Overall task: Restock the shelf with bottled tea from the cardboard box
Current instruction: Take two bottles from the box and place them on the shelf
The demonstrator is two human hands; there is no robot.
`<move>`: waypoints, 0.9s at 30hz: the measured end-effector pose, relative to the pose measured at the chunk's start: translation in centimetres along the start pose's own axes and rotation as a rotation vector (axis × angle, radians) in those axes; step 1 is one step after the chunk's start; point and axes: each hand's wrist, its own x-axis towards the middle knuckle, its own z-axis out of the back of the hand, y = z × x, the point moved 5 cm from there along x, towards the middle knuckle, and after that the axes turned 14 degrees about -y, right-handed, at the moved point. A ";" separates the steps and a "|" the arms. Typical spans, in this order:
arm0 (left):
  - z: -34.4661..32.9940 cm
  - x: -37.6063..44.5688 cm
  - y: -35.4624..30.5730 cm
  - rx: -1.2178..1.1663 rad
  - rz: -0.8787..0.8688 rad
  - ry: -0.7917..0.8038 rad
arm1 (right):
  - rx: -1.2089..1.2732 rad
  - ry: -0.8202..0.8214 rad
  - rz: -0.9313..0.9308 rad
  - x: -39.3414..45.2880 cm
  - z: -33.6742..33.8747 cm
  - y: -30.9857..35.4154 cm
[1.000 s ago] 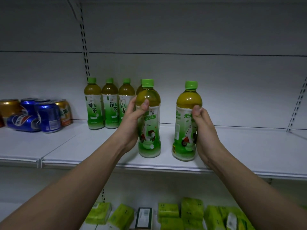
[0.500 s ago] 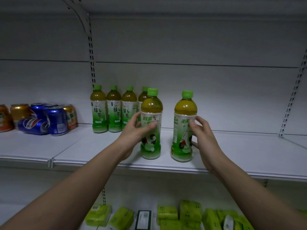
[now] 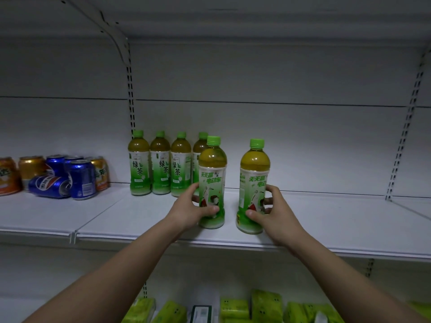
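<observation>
- From the head view, both of the person's bare arms reach up and forward to a white shelf, each hand on a bottle of tea standing upright near the shelf's front edge.
- The left hand grasps the left front bottle low down, thumb across the lower label facing us and fingers curled round its far left side.
- The right hand grasps the right front bottle likewise, thumb pressed on the lower label and fingers wrapped round its right side.
- The two held bottles stand apart with a clear gap of bare shelf between them; both have green caps and green-and-white labels with a cartoon figure.
- Just beyond the left hand, toward the back of the shelf, is a row of four bottles of the same tea; the rightmost of them is partly hidden behind the bottle in the left hand.
- Well out to the left of the left hand sits a cluster of drink cans, blue and orange-gold, most upright; one blue can lies on its side in front.
- Beyond the right hand the shelf runs on to a slotted upright on the back panel.
- Below both forearms, on a lower level, lie green wrapped packs, dim and hard to read.
- The cardboard box is out of sight.
</observation>
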 end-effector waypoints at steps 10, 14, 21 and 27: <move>-3.2 3.3 0.8 0.010 0.025 -0.193 | -0.042 -0.045 0.024 4.5 -2.3 -1.4; -4.7 5.8 1.5 0.057 0.044 -0.252 | -0.057 -0.052 0.017 7.1 -3.9 -2.2; -6.1 9.6 2.1 0.123 0.059 -0.332 | -0.123 -0.091 0.026 11.6 -6.5 -3.8; -6.6 9.8 2.6 0.123 -0.028 -0.371 | -0.075 -0.144 0.001 13.5 -8.0 -4.7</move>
